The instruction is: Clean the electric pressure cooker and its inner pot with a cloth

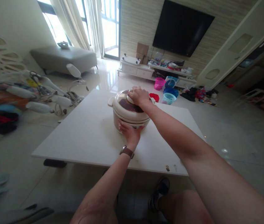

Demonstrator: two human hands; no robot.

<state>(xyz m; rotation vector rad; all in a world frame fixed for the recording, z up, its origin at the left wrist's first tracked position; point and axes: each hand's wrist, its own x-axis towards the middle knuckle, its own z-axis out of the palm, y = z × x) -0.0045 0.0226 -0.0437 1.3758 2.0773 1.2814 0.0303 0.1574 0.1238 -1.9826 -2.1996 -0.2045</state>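
Observation:
A cream-coloured electric cooking pot (117,119) with a glass lid (122,102) stands on a white table (80,137). My right hand (138,95) reaches over the top, its fingers closed round the lid's knob, which is mostly covered. Lower down, my left hand (130,133), with a brown-strapped watch (127,151) on the wrist, grips the front part of the pot, fingers on one side and thumb on the other. The lid appears to be seated on the pot. One side handle (111,101) sticks out at the left.
Two small items, one a brownish piece (167,168), lie near the table's front edge. Beyond the table are a pink basket (160,83), a light-blue basket (169,98) and a low TV cabinet (136,71). To the left stands a lamp (58,100) with several white shades.

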